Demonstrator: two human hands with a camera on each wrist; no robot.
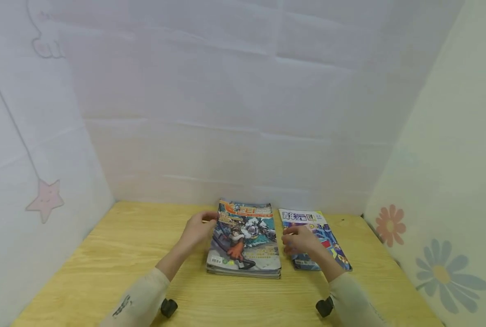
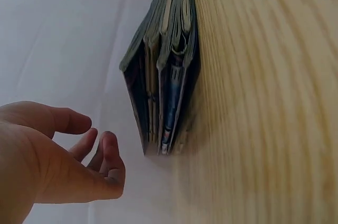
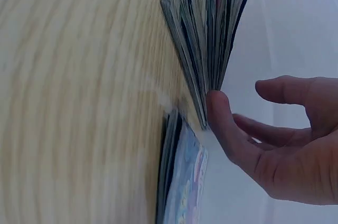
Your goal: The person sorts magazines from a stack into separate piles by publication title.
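From the head camera I see my left hand (image 1: 196, 230) at nine o'clock of the magazine stack (image 1: 244, 240) mid-table; wrist views alone show loose fingers and my relaxed right hand's (image 3: 280, 139) thumb touching the stack's edge.

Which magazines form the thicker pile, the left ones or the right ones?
The left pile, between both hands, holds several magazines; the right pile under the right hand looks much thinner.

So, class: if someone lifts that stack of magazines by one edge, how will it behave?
The stack of magazines would probably sag and fan apart: its thin, loose edges already splay. Glossy covers may slide over each other. Several issues together likely feel fairly heavy.
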